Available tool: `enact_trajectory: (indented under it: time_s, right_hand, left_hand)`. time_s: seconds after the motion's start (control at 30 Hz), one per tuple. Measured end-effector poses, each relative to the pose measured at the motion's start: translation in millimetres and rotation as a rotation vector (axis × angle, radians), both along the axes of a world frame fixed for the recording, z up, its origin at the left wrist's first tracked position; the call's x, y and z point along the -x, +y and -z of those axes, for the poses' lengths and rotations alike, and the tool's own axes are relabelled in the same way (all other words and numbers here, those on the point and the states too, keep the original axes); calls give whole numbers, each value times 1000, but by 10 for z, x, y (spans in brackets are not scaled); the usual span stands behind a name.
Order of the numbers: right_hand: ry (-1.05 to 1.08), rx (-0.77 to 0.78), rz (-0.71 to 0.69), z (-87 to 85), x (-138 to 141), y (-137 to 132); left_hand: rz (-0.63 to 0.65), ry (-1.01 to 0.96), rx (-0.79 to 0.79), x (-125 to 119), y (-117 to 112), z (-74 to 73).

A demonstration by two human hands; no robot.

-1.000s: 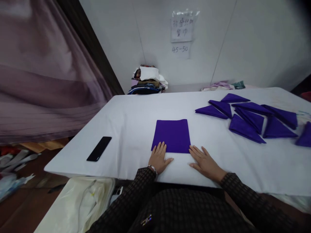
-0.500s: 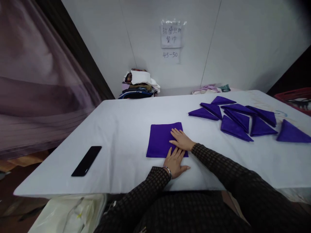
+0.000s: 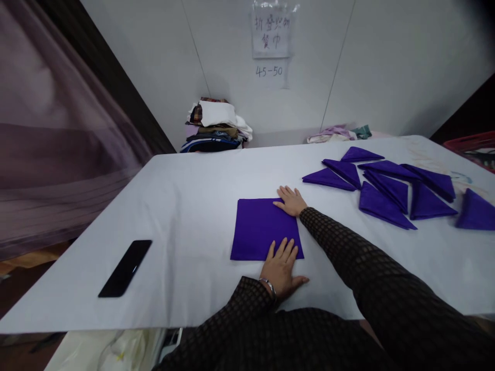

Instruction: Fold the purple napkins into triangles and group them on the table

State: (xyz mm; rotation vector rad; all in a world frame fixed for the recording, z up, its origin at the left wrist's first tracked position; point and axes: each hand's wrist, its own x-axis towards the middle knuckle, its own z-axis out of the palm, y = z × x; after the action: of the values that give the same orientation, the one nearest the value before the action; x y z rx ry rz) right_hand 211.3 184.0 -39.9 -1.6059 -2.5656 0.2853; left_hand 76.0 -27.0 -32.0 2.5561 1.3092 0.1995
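A purple cloth napkin point(image 3: 259, 229), folded to a square, lies flat on the white-covered table point(image 3: 193, 206). My left hand point(image 3: 281, 265), with a silver bracelet at the wrist, rests on its near right corner, fingers spread and the thumb on the tablecloth. My right hand point(image 3: 292, 201) lies flat over the far right corner, its fingers stretched out. Neither hand grips the fabric. Off to the right are several purple napkins folded into triangles point(image 3: 382, 206), some overlapping.
A black phone point(image 3: 126, 268) lies at the left. Behind the table's far edge are a stack of folded clothes point(image 3: 214, 126) and a pile of pink and green cloth point(image 3: 340, 133). A paper sign point(image 3: 271, 33) hangs on the wall. A pinkish curtain point(image 3: 58, 129) borders the left side.
My right hand has slid away from me to the napkin's far right corner, apart from my left hand. The napkin's far edge now lies flatter. The camera view has tilted down slightly.
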Motion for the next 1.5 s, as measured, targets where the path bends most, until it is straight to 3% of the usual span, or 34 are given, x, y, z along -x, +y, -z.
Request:
enact_trajectory:
  time_s: [0.2,0.3,0.43,0.57,0.73,0.83,1.03,1.17,1.3,1.4,1.5]
  right_hand:
    - [29,92,69,-79,-13,235]
    - [61,147,115,-191,-12,196]
    - [132,7,-26,-258,26,-305]
    - [174,-1,-214,-155,71,-914]
    - [124,-23,-225,-5,65,-1099]
    - [98,-71,-240,34,59,-1072]
    - [69,-126,-256,78,70,-1094]
    - [65,-121,-252,89,70,-1080]
    - [59,-87,-236,30,93,-1081]
    - [56,-87,-238,-67,164,-1190]
    - [71,-112,-319,-134,257,-1390]
  left_hand:
    - [0,1,11,-10,-8,-42]
    - [-5,-5,5,-11,-22,-55]
    - [-11,-16,-4,-10,-38,-37]
    - [-26,-21,-19,-33,-36,-4]
    - [1,-37,-4,13,-37,-7]
    - [-27,-19,-15,217,-81,-17]
    - [-289,114,-23,897,-284,-43]
    - [-419,185,7,1172,-366,-94]
    - [-544,155,-19,1214,-174,-246]
    - [-501,117,-91,1121,183,-387]
    - [-443,116,-81,972,625,-424]
